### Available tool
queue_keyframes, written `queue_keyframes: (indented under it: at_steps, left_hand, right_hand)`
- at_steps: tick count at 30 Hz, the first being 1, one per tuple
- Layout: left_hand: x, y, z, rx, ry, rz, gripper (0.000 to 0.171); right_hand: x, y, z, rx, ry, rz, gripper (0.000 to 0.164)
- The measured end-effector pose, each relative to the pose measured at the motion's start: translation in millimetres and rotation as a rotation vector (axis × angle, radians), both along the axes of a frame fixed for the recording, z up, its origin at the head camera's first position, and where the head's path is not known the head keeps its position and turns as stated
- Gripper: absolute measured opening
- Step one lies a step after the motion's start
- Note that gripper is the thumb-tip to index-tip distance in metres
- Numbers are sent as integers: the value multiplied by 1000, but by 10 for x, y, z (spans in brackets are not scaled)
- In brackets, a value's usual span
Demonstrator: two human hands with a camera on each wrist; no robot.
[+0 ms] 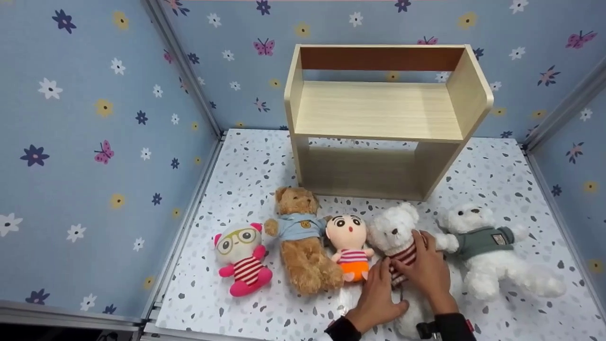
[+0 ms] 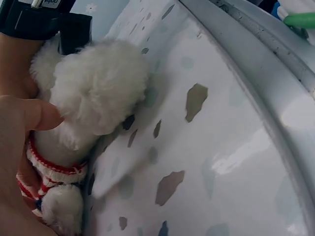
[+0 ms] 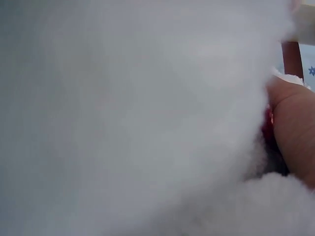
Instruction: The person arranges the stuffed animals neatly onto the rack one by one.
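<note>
- The white bear in the striped sweater (image 1: 394,227) lies at the right of the middle of the speckled tabletop (image 1: 246,166), toward the near edge.
- Its long axis runs from far to near: head far and a little left, legs near, between the person's forearms.
- The right hand (image 1: 431,273) rests over the sweater's right side and is the nearer one to the head.
- The left hand (image 1: 376,299) touches the body's left side, lower, and is the nearer one to the legs; its thumb points right, against white fur in the left wrist view.
- The bear's middle lies between the two hands; whether their fingers curl round it or only press, I cannot tell, as fur fills most of the right wrist view.
- Just left lies the doll in orange shorts (image 1: 349,232); just right, the bear in the green sweater (image 1: 485,241).
- Farther left lie the brown bear (image 1: 305,260) and the pink panda (image 1: 247,268).
- On the far side, apart from the head, stands the wooden shelf (image 1: 378,109).
</note>
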State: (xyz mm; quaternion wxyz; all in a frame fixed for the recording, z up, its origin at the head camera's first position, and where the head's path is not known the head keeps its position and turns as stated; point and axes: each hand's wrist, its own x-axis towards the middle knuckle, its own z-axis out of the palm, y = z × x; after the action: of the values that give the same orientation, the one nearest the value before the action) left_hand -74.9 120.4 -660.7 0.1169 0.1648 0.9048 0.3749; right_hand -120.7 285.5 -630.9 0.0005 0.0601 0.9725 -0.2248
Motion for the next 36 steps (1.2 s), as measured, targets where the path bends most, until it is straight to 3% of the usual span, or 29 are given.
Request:
queue_keyframes:
  at_steps: [3, 8, 12, 19, 25, 36]
  left_hand:
    - [9, 22, 10, 32, -27, 29, 108]
    - [27, 24, 51, 157, -139, 77, 110]
    - [58, 48, 55, 199, -189, 84, 111]
    - [106, 62, 83, 190, -174, 30, 118]
    - [126, 73, 94, 228, -186, 33, 120]
    - [142, 42, 79, 283, -176, -12, 118]
  right_hand:
    - [14, 32, -8, -27, 0, -14, 101]
    - [55, 85, -33, -101, 44, -33, 97]
    - [82, 113, -59, -139, 92, -41, 95]
    - [151, 155, -115, -244, 232, -60, 88]
    - [204, 170, -164, -303, 338, -75, 83]
    - [284, 149, -179, -358, 399, -143, 74]
